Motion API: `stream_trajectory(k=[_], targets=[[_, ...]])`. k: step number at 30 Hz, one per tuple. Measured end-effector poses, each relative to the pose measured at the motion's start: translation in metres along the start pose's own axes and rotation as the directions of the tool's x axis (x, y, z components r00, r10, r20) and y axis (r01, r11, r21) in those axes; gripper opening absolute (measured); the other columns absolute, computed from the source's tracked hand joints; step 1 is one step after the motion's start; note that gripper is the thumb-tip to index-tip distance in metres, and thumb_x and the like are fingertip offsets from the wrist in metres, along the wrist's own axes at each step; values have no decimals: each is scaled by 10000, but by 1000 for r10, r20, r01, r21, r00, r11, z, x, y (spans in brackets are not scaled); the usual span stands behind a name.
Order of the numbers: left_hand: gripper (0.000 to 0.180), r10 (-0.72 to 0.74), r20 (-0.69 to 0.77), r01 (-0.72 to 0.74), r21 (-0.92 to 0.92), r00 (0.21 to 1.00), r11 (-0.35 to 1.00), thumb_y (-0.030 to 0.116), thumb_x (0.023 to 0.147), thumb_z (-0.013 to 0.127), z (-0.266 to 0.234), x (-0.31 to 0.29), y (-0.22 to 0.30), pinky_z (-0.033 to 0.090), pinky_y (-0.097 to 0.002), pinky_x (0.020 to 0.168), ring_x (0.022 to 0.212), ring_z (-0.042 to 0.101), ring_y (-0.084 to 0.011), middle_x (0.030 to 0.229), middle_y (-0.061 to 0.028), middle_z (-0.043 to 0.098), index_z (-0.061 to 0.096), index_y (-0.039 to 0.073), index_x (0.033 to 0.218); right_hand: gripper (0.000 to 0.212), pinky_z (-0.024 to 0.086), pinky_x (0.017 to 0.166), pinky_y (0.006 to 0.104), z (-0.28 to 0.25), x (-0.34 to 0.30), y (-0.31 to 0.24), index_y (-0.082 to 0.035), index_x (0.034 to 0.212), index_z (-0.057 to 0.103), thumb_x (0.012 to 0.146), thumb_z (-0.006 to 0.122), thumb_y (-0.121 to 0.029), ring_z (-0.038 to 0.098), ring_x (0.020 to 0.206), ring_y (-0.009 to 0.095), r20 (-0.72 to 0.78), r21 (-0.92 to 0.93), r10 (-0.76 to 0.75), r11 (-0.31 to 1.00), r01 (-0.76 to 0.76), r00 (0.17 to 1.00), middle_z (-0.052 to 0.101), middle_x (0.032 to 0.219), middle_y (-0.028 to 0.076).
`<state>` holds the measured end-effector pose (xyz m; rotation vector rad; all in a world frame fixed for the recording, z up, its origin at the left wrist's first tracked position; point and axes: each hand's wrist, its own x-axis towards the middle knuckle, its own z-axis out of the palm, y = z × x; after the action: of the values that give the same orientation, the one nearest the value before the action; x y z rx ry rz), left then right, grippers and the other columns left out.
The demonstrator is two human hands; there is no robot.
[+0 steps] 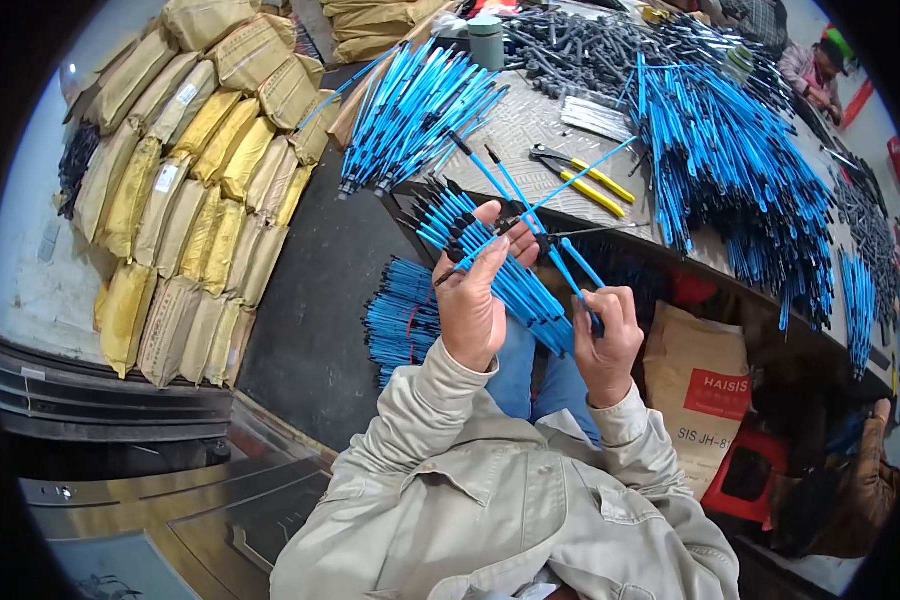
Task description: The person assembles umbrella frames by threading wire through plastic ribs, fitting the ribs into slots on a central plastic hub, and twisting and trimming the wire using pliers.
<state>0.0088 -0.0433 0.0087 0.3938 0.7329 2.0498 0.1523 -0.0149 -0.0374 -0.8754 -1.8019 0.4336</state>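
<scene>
My left hand [475, 295] pinches a thin blue rod [577, 177] between thumb and fingers; it slants up to the right over the table edge. In my right hand [610, 335] are a couple of blue rods with black ends [560, 262], gripped near their lower ends and crossing the first rod. The exact number held is hard to make out. Beneath both hands a sheaf of similar blue rods [535, 305] lies slanted above my lap. Just beyond the hands, cutters with yellow handles [600, 188] rest on the tabletop.
The table [525, 120] carries a left heap of blue rods [410, 120], a bigger right heap [720, 150], black parts [590, 50], silver rods [595, 117] and a green cup [486, 42]. Sacks [195, 210] are stacked at left. Other people [815, 75] sit at right.
</scene>
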Motion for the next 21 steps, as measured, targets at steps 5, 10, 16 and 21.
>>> stream_trajectory(k=[5,10,16,21], targets=[[317,49,49,-57,177,998,983,41,848,562,-10,1,-8,523,-365,800,931,622,-263,1022,-166,620,508,-4,1158,138,423,503,278,-6,-8,-5,-36,799,569,729,664,35,535,580,215,27,83,-1,997,-2,1000,534,712,97],[303,19,141,-40,150,990,988,40,844,574,-21,2,-15,523,-336,745,878,624,-225,996,-154,628,515,12,1140,138,389,471,279,-5,-12,3,-29,762,564,720,690,8,501,538,206,163,141,8,990,-32,987,517,654,81],[251,3,69,-11,122,998,992,49,851,583,-14,-1,-16,511,-304,703,789,617,-170,952,-115,628,541,28,1098,174,392,464,303,-5,-6,5,-40,704,546,713,718,-60,495,514,212,101,88,-39,996,30,994,497,592,69],[296,6,40,-13,158,999,987,136,888,543,-12,-1,-19,496,-328,732,851,609,-190,959,-122,623,501,30,1161,180,355,454,289,-2,-7,7,-24,680,540,716,716,-38,451,490,164,154,112,90,988,-108,984,487,584,66]])
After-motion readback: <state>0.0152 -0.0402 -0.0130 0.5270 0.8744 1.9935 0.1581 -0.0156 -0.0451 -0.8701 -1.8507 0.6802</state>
